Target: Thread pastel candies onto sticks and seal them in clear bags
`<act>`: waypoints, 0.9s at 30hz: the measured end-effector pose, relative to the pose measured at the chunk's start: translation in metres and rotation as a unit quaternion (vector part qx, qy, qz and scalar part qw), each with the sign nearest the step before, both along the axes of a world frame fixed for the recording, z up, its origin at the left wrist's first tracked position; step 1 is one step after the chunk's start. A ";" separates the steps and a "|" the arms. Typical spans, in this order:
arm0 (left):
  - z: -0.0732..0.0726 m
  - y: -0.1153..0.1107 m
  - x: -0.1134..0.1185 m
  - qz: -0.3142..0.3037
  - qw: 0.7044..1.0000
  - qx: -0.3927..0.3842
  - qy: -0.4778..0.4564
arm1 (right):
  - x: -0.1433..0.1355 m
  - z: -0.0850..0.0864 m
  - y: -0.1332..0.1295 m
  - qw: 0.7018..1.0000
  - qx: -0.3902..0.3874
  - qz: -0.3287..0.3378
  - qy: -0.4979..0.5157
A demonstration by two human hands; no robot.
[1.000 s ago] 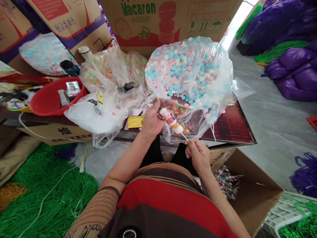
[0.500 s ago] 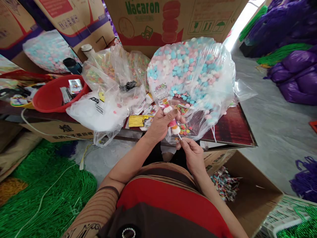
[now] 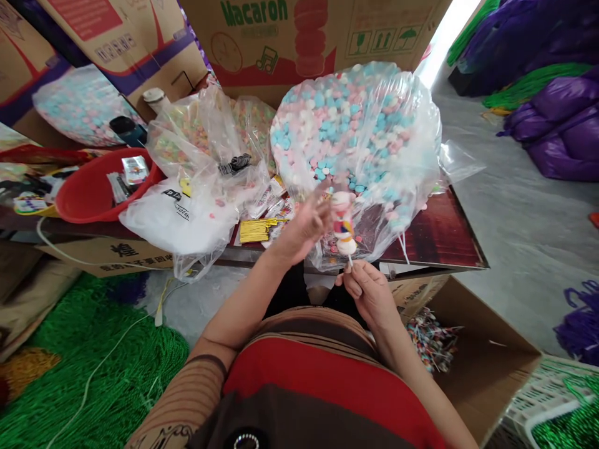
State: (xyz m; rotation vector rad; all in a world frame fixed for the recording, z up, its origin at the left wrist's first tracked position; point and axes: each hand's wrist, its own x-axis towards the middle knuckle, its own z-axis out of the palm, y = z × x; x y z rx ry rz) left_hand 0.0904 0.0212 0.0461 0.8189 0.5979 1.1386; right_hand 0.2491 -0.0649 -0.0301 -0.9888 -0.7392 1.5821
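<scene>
Nearest the body, the right hand (image 3: 369,292) is curled tight, thumb and fingers pinched on the thin white stick of a lollipop (image 3: 344,223), which stands upright just above the fist, in front of the desk's (image 3: 440,234) near edge. The left hand (image 3: 302,227), blurred, is loosely spread with fingers half open right beside the lollipop's top, though I cannot tell if they touch it; the lollipop is a stack of soft rounded lumps, pink and white with a coloured band. Behind it on the dark red desk bulges a crinkly clear plastic bag (image 3: 360,125) of pink, blue and white puffy sweets, with a smooth red plastic bowl (image 3: 93,187) far left.
</scene>
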 end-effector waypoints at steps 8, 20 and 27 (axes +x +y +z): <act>0.006 0.005 0.021 0.110 0.994 -0.006 0.007 | -0.009 -0.008 -0.002 0.963 0.080 -0.093 -0.238; -0.011 -0.008 0.016 -0.015 0.999 0.008 0.028 | -0.005 -0.003 0.006 0.988 0.066 -0.075 -0.118; -0.005 -0.003 0.025 0.071 0.996 -0.015 0.046 | -0.010 0.000 0.010 0.995 0.038 -0.016 -0.089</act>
